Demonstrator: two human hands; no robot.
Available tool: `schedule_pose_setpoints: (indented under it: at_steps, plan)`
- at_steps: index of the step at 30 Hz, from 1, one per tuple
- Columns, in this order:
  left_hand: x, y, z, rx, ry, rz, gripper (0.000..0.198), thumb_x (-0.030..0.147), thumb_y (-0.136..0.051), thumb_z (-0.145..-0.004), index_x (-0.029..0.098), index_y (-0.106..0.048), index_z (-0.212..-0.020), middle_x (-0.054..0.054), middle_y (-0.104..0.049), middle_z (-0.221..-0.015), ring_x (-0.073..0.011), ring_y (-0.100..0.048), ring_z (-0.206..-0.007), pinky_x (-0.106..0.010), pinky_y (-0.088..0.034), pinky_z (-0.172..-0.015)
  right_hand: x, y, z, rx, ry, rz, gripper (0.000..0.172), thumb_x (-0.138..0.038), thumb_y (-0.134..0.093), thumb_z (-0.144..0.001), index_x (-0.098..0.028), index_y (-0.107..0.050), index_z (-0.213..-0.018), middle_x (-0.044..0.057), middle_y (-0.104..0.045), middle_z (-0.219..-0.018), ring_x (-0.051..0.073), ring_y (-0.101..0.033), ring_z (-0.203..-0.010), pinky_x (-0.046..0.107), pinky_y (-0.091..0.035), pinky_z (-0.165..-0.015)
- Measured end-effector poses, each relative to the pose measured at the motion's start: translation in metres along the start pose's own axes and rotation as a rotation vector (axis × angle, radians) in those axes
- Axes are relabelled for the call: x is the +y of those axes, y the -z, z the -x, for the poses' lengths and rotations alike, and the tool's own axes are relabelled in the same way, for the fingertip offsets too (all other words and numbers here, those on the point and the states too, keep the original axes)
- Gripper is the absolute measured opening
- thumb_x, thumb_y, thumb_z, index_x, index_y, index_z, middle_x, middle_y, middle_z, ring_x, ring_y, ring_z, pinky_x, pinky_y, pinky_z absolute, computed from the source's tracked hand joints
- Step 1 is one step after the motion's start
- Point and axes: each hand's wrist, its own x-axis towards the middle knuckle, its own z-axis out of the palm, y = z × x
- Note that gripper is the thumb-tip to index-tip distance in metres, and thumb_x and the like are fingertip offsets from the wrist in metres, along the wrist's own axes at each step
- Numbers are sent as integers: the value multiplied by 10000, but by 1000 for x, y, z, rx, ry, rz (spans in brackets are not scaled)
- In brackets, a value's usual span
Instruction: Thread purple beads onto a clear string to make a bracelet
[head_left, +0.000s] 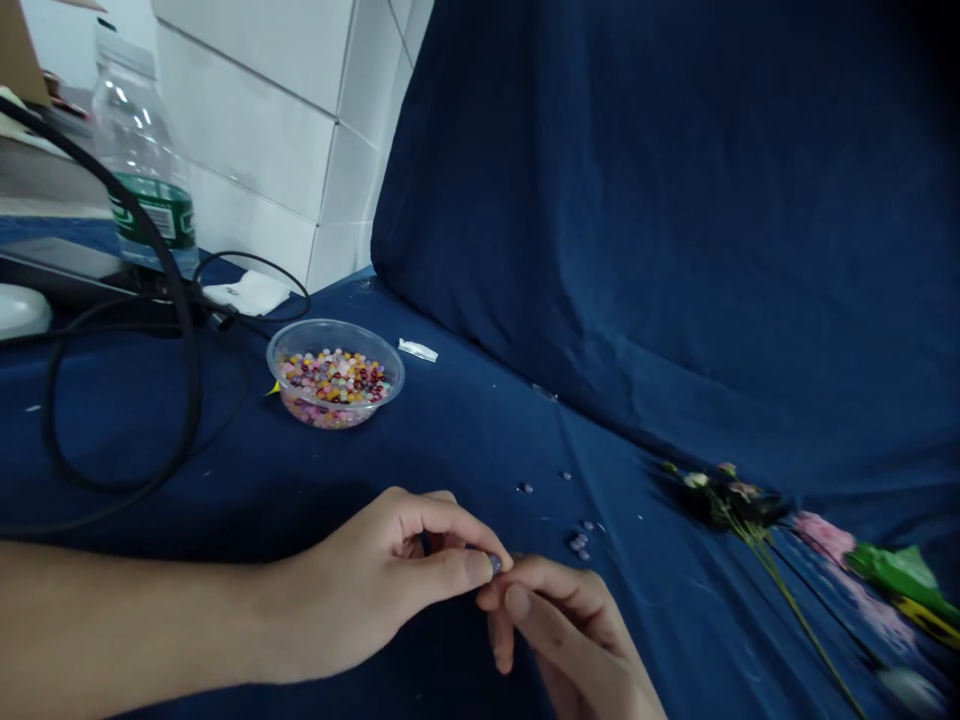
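The left hand (375,575) enters from the left of the view and is closed in a pinch. Its thumb and forefinger hold a small grey-blue bead (494,564) at the fingertips. The right hand (562,630) lies just below and to the right, with its fingers curled inward. Its fingertips (504,572) are touching or just beside the bead; whether this hand grips the bead cannot be determined from this view. The held bead is above the navy cloth of the surface (450,440), and the hands are near the front of the view.

A small group of loose beads (577,543) lies on the cloth just right of the hands, with a few single beads (525,488) farther up. A clear plastic bowl (335,375) holding multicoloured beads stands well up and to the left of the hands. A small yellow tab (272,389) shows at its left edge.

An artificial flower (720,495) lies at the right, with a green stem running toward the lower right. Pink and green items (896,570) lie beside it. A black cable (180,350) loops across the left side, near a water bottle (142,150) and a white tissue (247,292). A navy cloth backdrop (600,220) rises behind the surface.
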Motion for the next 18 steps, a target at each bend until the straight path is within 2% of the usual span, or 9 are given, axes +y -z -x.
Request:
schedule_pose_setpoints:
  at_steps: [5,9,14,18]
  plan:
    - [1,-1,1,16,4,-37,164,297,-657,-937,255,-807,-990,3,-586,-858,-179,-575,-859,-361,-458,-848,-2,-1,-3,-55,-23,33,176,-399,-863,-749,-227,-831,-765,21,-680,-683,92,-537,-574,217,-443,-585]
    - [2,-1,2,15,8,-35,171,303,-651,-943,251,-805,-994,0,-578,-854,-182,-573,-856,-362,-456,-849,-2,-1,-4,-64,-19,26,129,-365,-849,-769,-239,-818,-770,-1,-649,-641,96,-536,-577,212,-452,-578]
    - [4,-1,3,8,21,-44,164,287,-644,-946,253,-804,-947,5,-572,-845,-176,-563,-867,-350,-446,-862,-1,0,-5,-73,-71,36,199,-401,-862,-744,-209,-812,-757,-2,-624,-583,88,-532,-558,203,-440,-575]
    - [4,-1,1,12,13,-66,166,294,-643,-945,247,-800,-922,8,-572,-838,-173,-555,-854,-346,-434,-855,4,4,-7,-82,-67,32,187,-384,-866,-744,-206,-809,-758,-2,-625,-590,84,-530,-550,202,-436,-568]
